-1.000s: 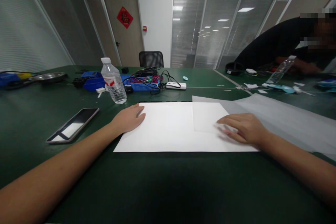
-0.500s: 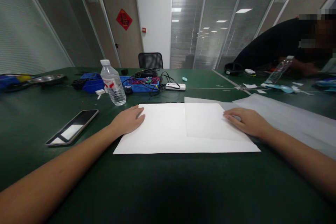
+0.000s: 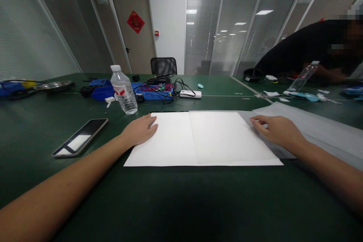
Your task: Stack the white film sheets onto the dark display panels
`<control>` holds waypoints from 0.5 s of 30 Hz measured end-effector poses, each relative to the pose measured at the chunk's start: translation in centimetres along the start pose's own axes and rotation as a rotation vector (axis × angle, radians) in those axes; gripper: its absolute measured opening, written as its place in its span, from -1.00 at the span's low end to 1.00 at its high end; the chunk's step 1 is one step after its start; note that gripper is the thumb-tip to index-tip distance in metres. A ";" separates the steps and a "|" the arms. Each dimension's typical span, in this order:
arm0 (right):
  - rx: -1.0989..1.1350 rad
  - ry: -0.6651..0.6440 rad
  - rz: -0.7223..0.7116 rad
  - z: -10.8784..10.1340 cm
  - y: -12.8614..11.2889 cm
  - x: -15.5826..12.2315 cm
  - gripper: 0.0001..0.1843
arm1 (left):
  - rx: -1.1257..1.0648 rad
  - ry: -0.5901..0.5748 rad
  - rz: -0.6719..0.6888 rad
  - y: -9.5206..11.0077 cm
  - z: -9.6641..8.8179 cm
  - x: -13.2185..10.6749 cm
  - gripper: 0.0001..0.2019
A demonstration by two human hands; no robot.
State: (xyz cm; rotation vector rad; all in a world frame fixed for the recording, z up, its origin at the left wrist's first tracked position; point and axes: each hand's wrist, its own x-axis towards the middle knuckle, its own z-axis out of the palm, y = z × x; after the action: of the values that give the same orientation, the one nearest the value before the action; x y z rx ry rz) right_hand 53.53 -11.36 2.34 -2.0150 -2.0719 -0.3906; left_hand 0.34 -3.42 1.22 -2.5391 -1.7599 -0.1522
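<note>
A white sheet of paper (image 3: pixel 161 140) lies flat in front of me. My left hand (image 3: pixel 141 129) rests on its left edge, fingers stretched out and thumb apart. Over the sheet's right half lies a thin translucent sheet (image 3: pixel 219 140), through which the white shows; it reaches past the white sheet's right edge. At that side my right hand (image 3: pixel 276 128) has thumb and fingers closed in a pinch at the translucent sheet. The fingertips' exact hold is hard to see. A dark edge shows behind the white sheet.
A phone (image 3: pixel 81 138) lies left, with a water bottle (image 3: pixel 124 90) behind it. Blue trays with tangled cables (image 3: pixel 157 89) and a white power strip (image 3: pixel 190 94) are farther back. More translucent sheets (image 3: pixel 317 130) lie right. A person in black (image 3: pixel 297 47) leans over the far right.
The translucent sheet has shifted: its left edge is farther left and its lower edge nearer the white sheet's front edge. My right hand has moved slightly right; my left hand stays put.
</note>
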 end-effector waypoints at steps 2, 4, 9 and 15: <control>-0.019 -0.020 -0.010 0.3 0.2 0.1 -0.44 | 0.001 -0.002 -0.005 0.0 0.0 0.0 -0.31; -0.028 -0.024 -0.042 0.4 -0.1 0.1 -0.43 | 0.000 -0.003 -0.010 -0.1 0.0 0.0 -0.31; 0.001 0.024 -0.155 0.4 -1.8 -0.6 -0.44 | 0.000 0.010 -0.009 -0.1 0.0 0.0 -0.32; 0.150 0.042 -0.148 0.1 -2.8 -0.7 -0.46 | 0.012 0.005 -0.015 -0.2 0.3 0.1 -0.32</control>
State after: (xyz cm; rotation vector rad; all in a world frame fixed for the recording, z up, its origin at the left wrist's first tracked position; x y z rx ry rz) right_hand 50.74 -12.10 1.93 -1.7611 -2.1624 -0.2906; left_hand 0.22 -3.22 0.91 -2.5158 -1.7730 -0.1488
